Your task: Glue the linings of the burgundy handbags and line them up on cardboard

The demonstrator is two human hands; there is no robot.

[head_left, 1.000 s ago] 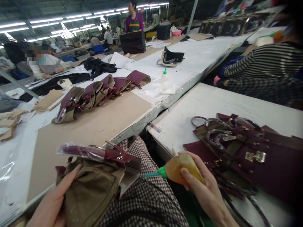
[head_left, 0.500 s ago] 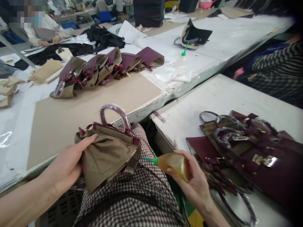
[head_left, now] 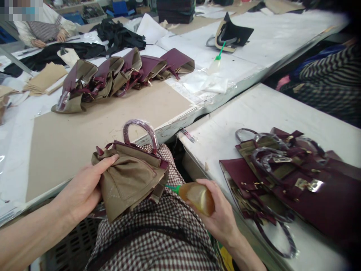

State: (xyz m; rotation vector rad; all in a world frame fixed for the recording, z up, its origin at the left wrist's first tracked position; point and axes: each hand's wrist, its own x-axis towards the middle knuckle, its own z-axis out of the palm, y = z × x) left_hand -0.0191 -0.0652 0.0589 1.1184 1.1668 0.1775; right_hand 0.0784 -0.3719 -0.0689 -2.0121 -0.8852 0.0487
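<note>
My left hand (head_left: 90, 184) is closed on a handbag (head_left: 129, 177) above my lap, thumb on its khaki lining, which is turned outward. The bag has burgundy edges and a plastic-wrapped handle (head_left: 141, 126) standing up at the top. In my right hand (head_left: 217, 210) is a squeeze bottle (head_left: 199, 197) of amber liquid with a green nozzle, lying nearly level. Its thin tip points left and meets the bag's right side, where the end is hidden behind the lining.
Several burgundy bag pieces (head_left: 126, 75) lie in a row on the table ahead. Finished-looking burgundy handbags (head_left: 304, 184) are piled on the right table. A second green-tipped bottle (head_left: 216, 64) stands farther back. A co-worker's striped sleeve (head_left: 327, 71) is at right; another person sits far left.
My right hand has brought the bottle left, so its nozzle reaches farther into the bag's side. The left hand keeps its hold, and the view has shifted slightly.
</note>
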